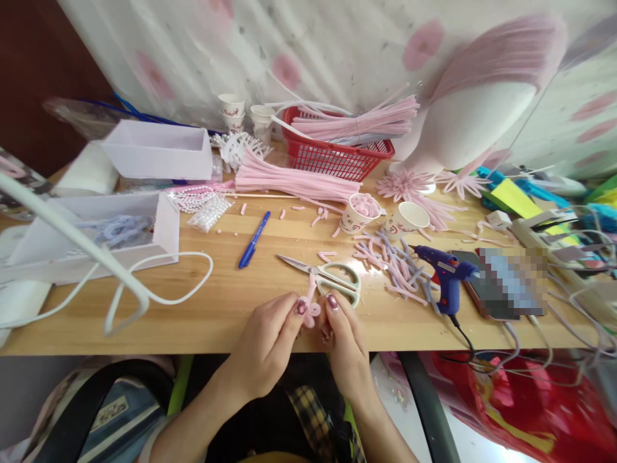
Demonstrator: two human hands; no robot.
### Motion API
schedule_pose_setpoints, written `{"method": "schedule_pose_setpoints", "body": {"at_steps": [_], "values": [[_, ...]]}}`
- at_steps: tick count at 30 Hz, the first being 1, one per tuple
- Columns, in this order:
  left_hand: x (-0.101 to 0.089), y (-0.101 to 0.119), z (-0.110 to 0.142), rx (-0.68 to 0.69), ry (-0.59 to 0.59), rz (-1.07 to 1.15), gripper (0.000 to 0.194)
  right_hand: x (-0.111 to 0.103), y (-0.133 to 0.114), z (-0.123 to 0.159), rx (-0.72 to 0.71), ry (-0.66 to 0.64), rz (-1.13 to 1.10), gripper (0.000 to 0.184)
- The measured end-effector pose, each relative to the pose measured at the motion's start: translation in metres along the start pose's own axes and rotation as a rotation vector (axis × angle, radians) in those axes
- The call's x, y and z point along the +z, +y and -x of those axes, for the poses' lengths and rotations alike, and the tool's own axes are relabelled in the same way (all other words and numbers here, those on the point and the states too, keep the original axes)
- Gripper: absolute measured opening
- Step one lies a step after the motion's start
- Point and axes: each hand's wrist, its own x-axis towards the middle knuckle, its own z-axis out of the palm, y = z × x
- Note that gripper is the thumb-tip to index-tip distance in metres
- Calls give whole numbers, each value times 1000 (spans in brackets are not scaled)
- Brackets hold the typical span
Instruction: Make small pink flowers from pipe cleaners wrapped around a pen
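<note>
Near the table's front edge, a small pink pipe-cleaner flower (pixel 311 312) with curled loops and a short stem sits between my two hands. My left hand (pixel 270 341) pinches its left side between thumb and fingers. My right hand (pixel 346 344) is closed close against its right side, thumb and fingertip together; whether it grips a petal or a separate bit is hidden. Just beyond the hands lie scissors (pixel 343 278) with pale green handles, blades pointing left. A blue glue gun (pixel 448 278) rests to the right, beside cut pink and lilac pipe-cleaner pieces (pixel 395 267).
A blue pen (pixel 254 239) lies left of the scissors. Behind are a paper cup of pink pieces (pixel 359 215), another paper cup (pixel 407 218), a pink pipe-cleaner bundle (pixel 294 180) and a red basket (pixel 332 157). White boxes (pixel 166 235) and a white cable (pixel 193 296) occupy the left.
</note>
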Motion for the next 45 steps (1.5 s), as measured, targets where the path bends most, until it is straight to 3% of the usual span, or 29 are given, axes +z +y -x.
{"method": "schedule_pose_setpoints", "body": {"at_steps": [5, 8, 14, 19, 21, 24, 27, 30, 39, 45], "values": [[12, 4, 1, -101, 131, 57, 32, 2, -4, 2, -104, -40, 23, 17], [20, 6, 2, -155, 159, 146, 33, 7, -4, 4, -78, 19, -77, 13], [23, 4, 7, -300, 113, 546, 35, 11, -4, 3, 88, -58, -359, 16], [14, -7, 8, -386, -24, 868, 35, 8, -5, 2, 76, -130, -363, 18], [9, -8, 8, -373, -70, 852, 35, 5, -6, 1, 60, -176, -340, 16], [3, -5, 7, -288, -89, 632, 37, 2, -7, -2, 47, -216, -341, 15], [2, -3, 6, -164, 4, 326, 36, 3, -4, -3, 63, -190, -323, 17], [7, -4, 5, -115, 88, 195, 33, 5, 1, -2, 35, -119, -191, 24], [1, -5, 8, -47, -70, 245, 37, -1, -4, 1, 24, -189, -181, 27], [-3, -7, 4, -119, -131, 382, 38, -2, -1, -3, 76, -249, -245, 32]]}}
